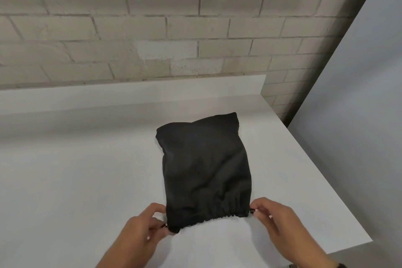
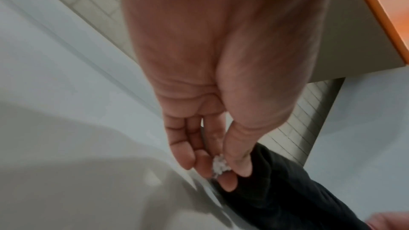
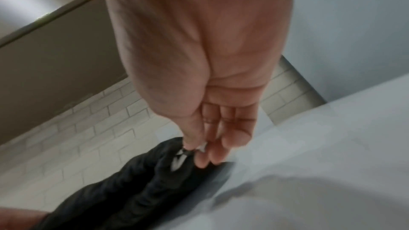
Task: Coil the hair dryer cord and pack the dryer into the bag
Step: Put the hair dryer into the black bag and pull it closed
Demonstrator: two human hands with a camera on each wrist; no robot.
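Pinched between thumb and fingertips of the left hand [image 1: 143, 227] is a small shiny bead [image 2: 219, 165] at the left end of the drawstring mouth of a black bag [image 1: 206, 172]. A matching bead [image 3: 200, 148] at the right end of the mouth is pinched by the right hand [image 1: 268, 217] in the same way. Both hands are held low over the near edge of the white tabletop [image 1: 76, 176], palms turned inward toward each other, wrists reaching in from the near side. In the wrist views the remaining fingers are seen loosely extended beside the pinch.

The bag is laid flat and bulging on the tabletop, its gathered mouth toward the near edge and its closed end pointing toward the far edge. The hair dryer is not visible. The bag is placed right of the tabletop's middle, nearer the right edge than the left. Bare surface is seen to the left of the bag and beyond it up to the raised back lip below a pale brick wall [image 1: 152, 28]. A narrower strip of tabletop is left along the right edge.
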